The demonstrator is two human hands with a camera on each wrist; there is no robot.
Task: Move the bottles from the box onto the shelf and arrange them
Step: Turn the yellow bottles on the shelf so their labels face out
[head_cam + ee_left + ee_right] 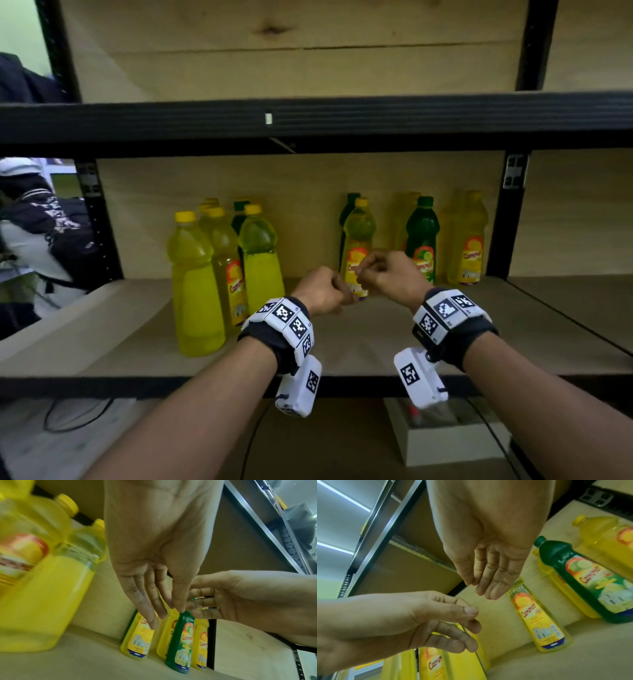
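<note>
Pale wooden shelf (342, 346) in a black metal frame. Both hands hover just above it, close together, holding nothing: left hand (322, 291) fingers loosely bent, right hand (387, 274) fingers relaxed. Behind them stands a slim yellow bottle (358, 246); large ribbed yellow bottles (195, 287) left, green bottle (423, 240) right.

My left hand (322, 291) and right hand (388, 275) hover mid-frame, loosely curled and empty, before yellow and green bottles (358, 240) on the shelf (120, 342).
</note>
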